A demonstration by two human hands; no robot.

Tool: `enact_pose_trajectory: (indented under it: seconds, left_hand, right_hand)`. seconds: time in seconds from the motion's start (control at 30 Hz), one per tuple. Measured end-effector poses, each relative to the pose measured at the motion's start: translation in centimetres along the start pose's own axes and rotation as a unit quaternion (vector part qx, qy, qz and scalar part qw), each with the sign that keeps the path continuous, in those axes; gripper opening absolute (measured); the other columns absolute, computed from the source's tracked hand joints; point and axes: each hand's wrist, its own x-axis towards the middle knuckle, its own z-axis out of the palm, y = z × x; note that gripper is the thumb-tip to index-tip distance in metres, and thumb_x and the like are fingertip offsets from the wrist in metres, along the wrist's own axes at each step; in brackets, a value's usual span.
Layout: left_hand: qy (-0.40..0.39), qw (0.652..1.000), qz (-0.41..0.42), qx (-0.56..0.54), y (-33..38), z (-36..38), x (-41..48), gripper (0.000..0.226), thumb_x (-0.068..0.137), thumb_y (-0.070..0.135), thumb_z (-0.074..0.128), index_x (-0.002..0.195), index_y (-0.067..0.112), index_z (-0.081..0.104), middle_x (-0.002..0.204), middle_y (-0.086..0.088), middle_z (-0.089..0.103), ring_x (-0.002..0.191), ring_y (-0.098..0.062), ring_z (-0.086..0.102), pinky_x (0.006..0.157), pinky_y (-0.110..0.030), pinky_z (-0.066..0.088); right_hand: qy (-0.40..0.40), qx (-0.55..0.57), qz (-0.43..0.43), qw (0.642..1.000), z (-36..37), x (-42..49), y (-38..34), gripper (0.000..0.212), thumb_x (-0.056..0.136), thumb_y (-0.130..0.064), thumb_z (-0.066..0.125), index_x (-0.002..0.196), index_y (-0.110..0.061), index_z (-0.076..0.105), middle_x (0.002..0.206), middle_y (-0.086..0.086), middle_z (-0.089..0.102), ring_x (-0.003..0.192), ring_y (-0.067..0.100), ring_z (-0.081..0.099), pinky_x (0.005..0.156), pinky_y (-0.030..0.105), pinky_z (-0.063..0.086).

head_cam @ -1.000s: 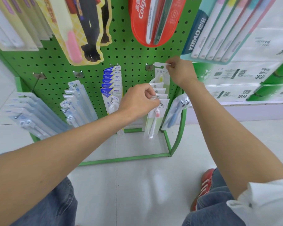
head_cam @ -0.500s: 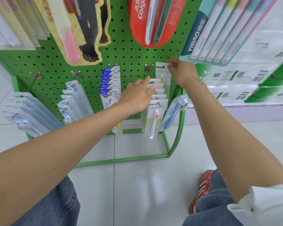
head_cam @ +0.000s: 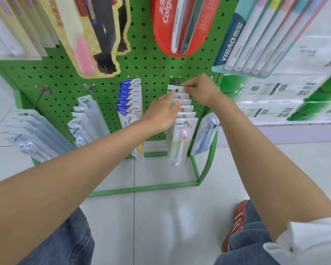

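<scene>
A row of white-carded toothbrush packs (head_cam: 183, 123) hangs on a metal hook of the green pegboard rack (head_cam: 65, 81). My right hand (head_cam: 201, 90) pinches the top edge of the rearmost pack (head_cam: 175, 88), close to the board. My left hand (head_cam: 162, 112) lies with straight fingers against the upper edges of the packs just in front of it. The front pack shows a white brush with a pink head.
Blue Frog-branded packs (head_cam: 131, 100) hang to the left, and clear packs (head_cam: 88, 121) hang further left. A blue brush pack (head_cam: 206, 132) hangs at the rack's right edge. Large packs hang overhead. Boxed goods (head_cam: 287, 96) fill the right shelf. White tile floor lies below.
My left hand has opened from a curled grip on the front packs and moved up the row toward the board. My right hand has kept its pinch on the rear pack.
</scene>
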Motion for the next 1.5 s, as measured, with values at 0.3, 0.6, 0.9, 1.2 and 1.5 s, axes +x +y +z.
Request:
enact_pose_trajectory:
  seconds: [0.3, 0.6, 0.9, 1.2, 1.5]
  left_hand:
    - [0.004, 1.0, 0.006, -0.019, 0.3, -0.2, -0.3, 0.058, 0.106, 0.044, 0.028, 0.157, 0.02, 0.015, 0.161, -0.007, 0.022, 0.149, -0.022, 0.02, 0.12, -0.04, 0.02]
    - [0.096, 0.995, 0.01, 0.012, 1.8, 0.0, -2.2, 0.046, 0.102, 0.034, 0.046, 0.145, 0.018, 0.043, 0.149, -0.009, 0.041, 0.138, -0.028, 0.033, 0.11, -0.041, 0.032]
    - [0.117, 0.99, 0.072, 0.033, 5.9, 2.3, -4.3, 0.033, 0.096, 0.026, 0.057, 0.128, 0.02, 0.059, 0.139, -0.002, 0.053, 0.134, -0.024, 0.037, 0.109, -0.04, 0.033]
    - [0.081, 0.988, 0.093, 0.096, 6.5, 4.1, -2.5, 0.044, 0.099, 0.029, 0.055, 0.141, 0.018, 0.05, 0.122, -0.006, 0.066, 0.124, -0.03, 0.042, 0.101, -0.042, 0.038]
    - [0.108, 0.977, 0.097, 0.159, 6.9, 5.8, -0.9, 0.017, 0.095, 0.018, 0.061, 0.078, 0.02, 0.06, 0.081, -0.005, 0.062, 0.096, -0.029, 0.048, 0.076, -0.035, 0.03]
  right_hand:
    - [0.014, 0.022, 0.022, 0.999, 0.2, -1.1, 0.1, 0.032, 0.1, -0.011, 0.046, 0.127, -0.009, 0.064, 0.123, 0.007, 0.067, 0.112, 0.02, 0.062, 0.098, 0.026, 0.045]
    - [0.168, -0.031, -0.035, 0.985, -1.1, -6.5, -1.5, 0.03, 0.088, -0.001, 0.049, 0.104, -0.006, 0.073, 0.103, 0.008, 0.071, 0.093, 0.02, 0.062, 0.082, 0.028, 0.048]
    - [0.188, -0.004, 0.033, 0.982, -1.4, -14.4, 1.3, 0.018, 0.084, -0.001, 0.052, 0.091, -0.011, 0.065, 0.077, -0.005, 0.057, 0.067, 0.007, 0.047, 0.061, 0.021, 0.038]
    - [0.143, 0.13, 0.161, 0.968, -1.2, -15.5, 4.6, 0.015, 0.086, -0.001, 0.056, 0.082, -0.014, 0.063, 0.071, -0.006, 0.058, 0.069, 0.013, 0.054, 0.063, 0.019, 0.043]
    - [0.133, 0.148, 0.179, 0.964, -0.9, -15.1, 4.9, 0.023, 0.086, -0.001, 0.055, 0.073, -0.02, 0.059, 0.07, -0.002, 0.06, 0.073, 0.02, 0.059, 0.073, 0.031, 0.05]
